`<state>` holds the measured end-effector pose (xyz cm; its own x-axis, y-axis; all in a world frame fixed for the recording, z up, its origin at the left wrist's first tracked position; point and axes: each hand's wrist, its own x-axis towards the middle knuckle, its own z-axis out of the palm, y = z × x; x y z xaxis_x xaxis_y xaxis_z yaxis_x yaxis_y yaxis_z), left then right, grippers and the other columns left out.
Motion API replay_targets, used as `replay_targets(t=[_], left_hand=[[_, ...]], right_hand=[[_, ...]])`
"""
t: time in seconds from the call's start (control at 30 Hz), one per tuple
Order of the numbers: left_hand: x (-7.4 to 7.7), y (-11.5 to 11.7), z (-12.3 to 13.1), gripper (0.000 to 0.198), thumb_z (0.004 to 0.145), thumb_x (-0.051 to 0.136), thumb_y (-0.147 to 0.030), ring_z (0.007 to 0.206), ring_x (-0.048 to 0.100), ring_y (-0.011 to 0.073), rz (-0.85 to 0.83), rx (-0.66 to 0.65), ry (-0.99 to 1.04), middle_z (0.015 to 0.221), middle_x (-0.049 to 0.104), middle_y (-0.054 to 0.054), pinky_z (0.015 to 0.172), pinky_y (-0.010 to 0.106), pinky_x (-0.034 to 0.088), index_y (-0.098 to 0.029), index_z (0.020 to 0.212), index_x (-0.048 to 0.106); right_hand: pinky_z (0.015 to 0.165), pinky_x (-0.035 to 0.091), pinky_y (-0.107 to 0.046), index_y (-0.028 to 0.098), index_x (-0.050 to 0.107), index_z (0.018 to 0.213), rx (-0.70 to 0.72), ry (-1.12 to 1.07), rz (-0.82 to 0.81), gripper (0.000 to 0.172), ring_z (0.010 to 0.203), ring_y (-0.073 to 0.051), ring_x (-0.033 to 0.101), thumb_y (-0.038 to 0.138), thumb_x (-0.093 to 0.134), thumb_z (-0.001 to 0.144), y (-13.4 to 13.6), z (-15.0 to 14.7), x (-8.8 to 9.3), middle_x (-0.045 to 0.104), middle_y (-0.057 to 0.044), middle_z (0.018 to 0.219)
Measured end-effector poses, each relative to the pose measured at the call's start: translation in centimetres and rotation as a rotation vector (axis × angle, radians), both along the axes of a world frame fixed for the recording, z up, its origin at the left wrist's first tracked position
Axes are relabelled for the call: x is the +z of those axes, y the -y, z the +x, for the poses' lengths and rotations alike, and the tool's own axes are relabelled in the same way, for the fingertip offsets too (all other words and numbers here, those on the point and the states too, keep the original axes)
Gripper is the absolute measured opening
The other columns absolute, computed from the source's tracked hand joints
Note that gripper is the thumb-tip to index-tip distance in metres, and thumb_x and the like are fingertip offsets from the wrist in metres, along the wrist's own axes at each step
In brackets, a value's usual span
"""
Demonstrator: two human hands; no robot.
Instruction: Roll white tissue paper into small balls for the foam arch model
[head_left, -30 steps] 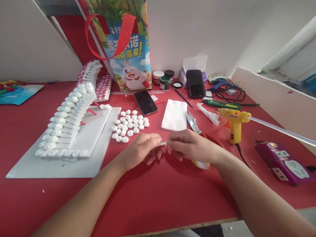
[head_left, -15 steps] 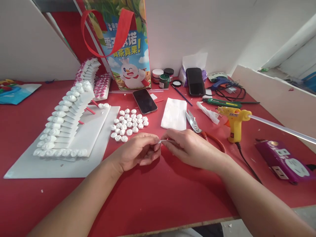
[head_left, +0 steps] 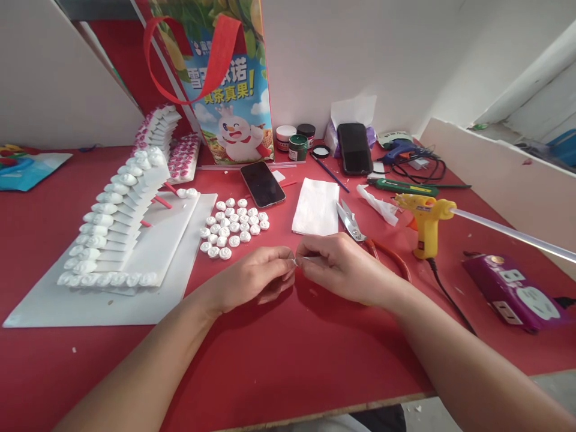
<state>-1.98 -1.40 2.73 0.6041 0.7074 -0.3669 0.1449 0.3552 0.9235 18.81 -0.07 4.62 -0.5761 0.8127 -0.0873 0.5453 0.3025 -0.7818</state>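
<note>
My left hand (head_left: 256,273) and my right hand (head_left: 339,264) meet over the red table, fingertips almost touching. Both pinch a thin strip of white paper (head_left: 315,259), mostly hidden by the fingers. Beyond my left hand lies a cluster of small white rolled rosettes (head_left: 234,227). To the left, a stepped white model (head_left: 119,225) edged with such rosettes stands on a white board (head_left: 40,303). A folded stack of white tissue paper (head_left: 316,207) lies just past my right hand, next to scissors (head_left: 351,223) with orange handles.
A yellow glue gun (head_left: 425,222) with a clear stick stands at right, near a purple power strip (head_left: 515,293). Two phones (head_left: 263,185), paint jars (head_left: 297,147), a green cutter (head_left: 405,187) and a colourful bag (head_left: 234,102) are at the back.
My hands have drawn closer together, and less of the white strip shows between the fingertips. The view has shifted slightly; the things on the table stay put.
</note>
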Motion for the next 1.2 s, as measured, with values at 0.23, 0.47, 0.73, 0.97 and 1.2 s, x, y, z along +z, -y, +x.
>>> replay_targets(t=[0.23, 0.47, 0.73, 0.97, 1.2], left_hand=[[-0.8, 0.6, 1.0, 0.023, 0.093, 0.045, -0.02, 0.06, 0.037, 0.0124, 0.723, 0.018, -0.478, 0.067, 0.041, -0.003, 0.056, 0.029, 0.026, -0.021, 0.072, 0.036], [-1.0, 0.8, 1.7, 0.021, 0.092, 0.041, -0.018, 0.059, 0.038, 0.0141, 1.043, 0.1, -0.566, 0.068, 0.043, -0.001, 0.056, 0.031, 0.023, -0.022, 0.073, 0.035], [-0.2, -0.3, 0.9, 0.047, 0.098, 0.032, -0.046, 0.042, 0.048, 0.0101, -0.111, 0.15, 0.027, 0.07, 0.065, 0.007, 0.04, 0.024, 0.021, -0.015, 0.076, 0.058], [-0.8, -0.6, 0.7, 0.034, 0.096, 0.043, -0.035, 0.036, 0.045, 0.0079, -0.387, 0.173, 0.242, 0.061, 0.062, 0.005, 0.038, 0.021, 0.025, -0.015, 0.071, 0.056], [-0.8, -0.4, 0.4, 0.026, 0.093, 0.052, -0.032, 0.04, 0.041, 0.0071, -0.271, 0.179, 0.203, 0.062, 0.054, 0.0, 0.039, 0.022, 0.017, -0.017, 0.072, 0.049]], right_hand=[[0.053, 0.026, -0.025, 0.02, 0.048, 0.065, -0.135, 0.033, -0.061, 0.012, 0.058, -0.01, 0.035, 0.024, 0.054, 0.076, -0.2, -0.8, -0.7, 0.043, 0.005, 0.058], [0.058, 0.033, -0.025, 0.018, 0.057, 0.07, -0.213, -0.165, -0.118, 0.01, 0.062, -0.011, 0.043, 0.022, 0.051, 0.077, -0.2, -1.1, -0.8, 0.052, 0.004, 0.064], [0.058, 0.031, -0.024, 0.019, 0.057, 0.075, -0.116, -0.062, 0.203, 0.012, 0.054, -0.009, 0.036, 0.018, 0.053, 0.086, 0.1, -0.5, -0.8, 0.044, 0.006, 0.058], [0.058, 0.027, -0.026, 0.017, 0.059, 0.082, 0.021, 0.021, 0.399, 0.019, 0.061, -0.012, 0.048, 0.023, 0.047, 0.095, 0.1, -0.4, -1.2, 0.061, -0.003, 0.074], [0.057, 0.025, -0.026, 0.018, 0.057, 0.081, 0.001, 0.034, 0.351, 0.019, 0.057, -0.011, 0.043, 0.025, 0.047, 0.096, 0.2, -0.4, -1.1, 0.056, -0.001, 0.066]])
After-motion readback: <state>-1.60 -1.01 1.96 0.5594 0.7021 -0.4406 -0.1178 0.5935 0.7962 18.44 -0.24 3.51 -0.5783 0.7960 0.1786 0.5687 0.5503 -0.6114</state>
